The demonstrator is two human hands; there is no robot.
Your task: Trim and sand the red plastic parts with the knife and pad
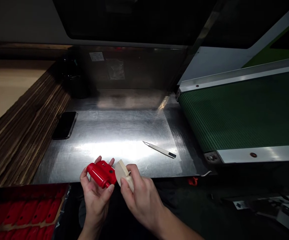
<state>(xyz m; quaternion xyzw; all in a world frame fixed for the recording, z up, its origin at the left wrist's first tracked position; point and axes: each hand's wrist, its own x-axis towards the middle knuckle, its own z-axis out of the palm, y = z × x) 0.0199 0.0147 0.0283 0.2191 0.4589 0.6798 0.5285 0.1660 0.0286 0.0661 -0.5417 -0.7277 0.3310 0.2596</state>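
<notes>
In the head view, my left hand (pixel 96 196) grips a glossy red plastic part (pixel 101 173) with a rounded barrel and a flat, holed plate, above the front edge of the metal table. My right hand (pixel 143 195) is closed round a pale, beige block with a curved face (pixel 123 174), possibly felt or wood. The block's edge is right beside the red part's plate; whether they touch I cannot tell. Beyond my right hand, a craft knife (pixel 159 149) with a white handle lies on the table, its blade pointing left.
A black phone (pixel 65 125) lies on the metal table (pixel 119 125) beside a stack of brown cardboard sheets (pixel 27 116). A green conveyor belt (pixel 246 113) stands at right. Below left, a box holds rows of red parts (pixel 26 212). A dark cylindrical object (pixel 78 81) stands at the back.
</notes>
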